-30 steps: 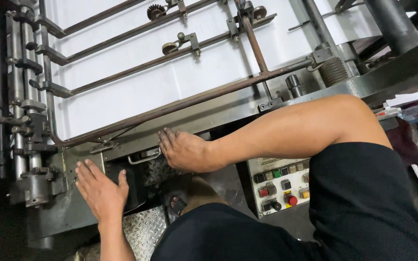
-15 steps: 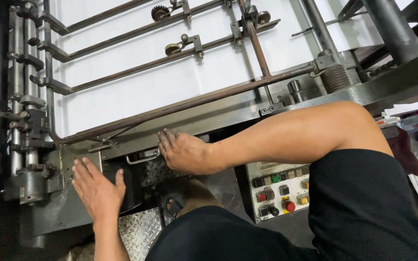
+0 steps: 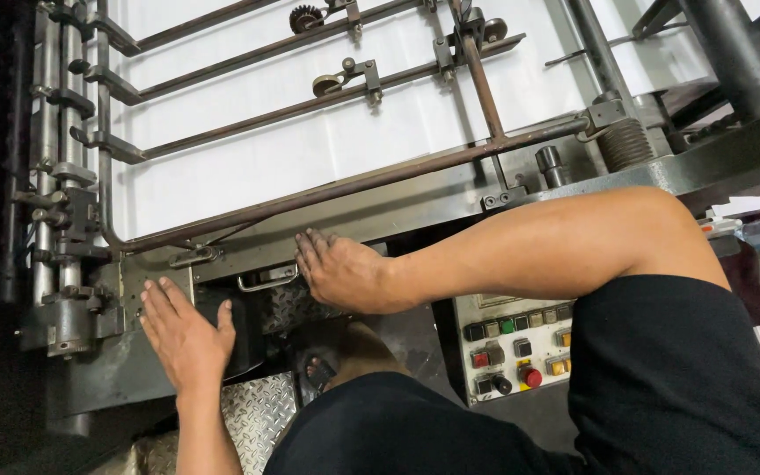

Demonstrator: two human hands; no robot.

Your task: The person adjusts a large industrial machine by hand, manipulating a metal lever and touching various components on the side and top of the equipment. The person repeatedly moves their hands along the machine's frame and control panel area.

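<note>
My left hand (image 3: pixel 182 337) lies flat with spread fingers on the grey metal front (image 3: pixel 125 369) of a big sheet-fed machine, at lower left. My right hand (image 3: pixel 338 271) rests palm down on the machine's front ledge (image 3: pixel 380 215), just right of a small metal handle (image 3: pixel 261 281). Neither hand holds anything. Above them a wide white sheet bed (image 3: pixel 310 132) lies under brown metal rods (image 3: pixel 354 180) carrying small rollers (image 3: pixel 327 84). My black shirt (image 3: pixel 503 413) fills the lower right.
A control panel (image 3: pixel 516 347) with red, green and yellow buttons sits under my right forearm. Rollers and brackets (image 3: pixel 59 193) line the left side. A coil spring (image 3: pixel 626 141) is at upper right. Diamond-plate step (image 3: pixel 257 409) and a sandalled foot (image 3: pixel 318 369) are below.
Both hands stay pressed on the machine front in about the same places; the view has shifted only slightly.
</note>
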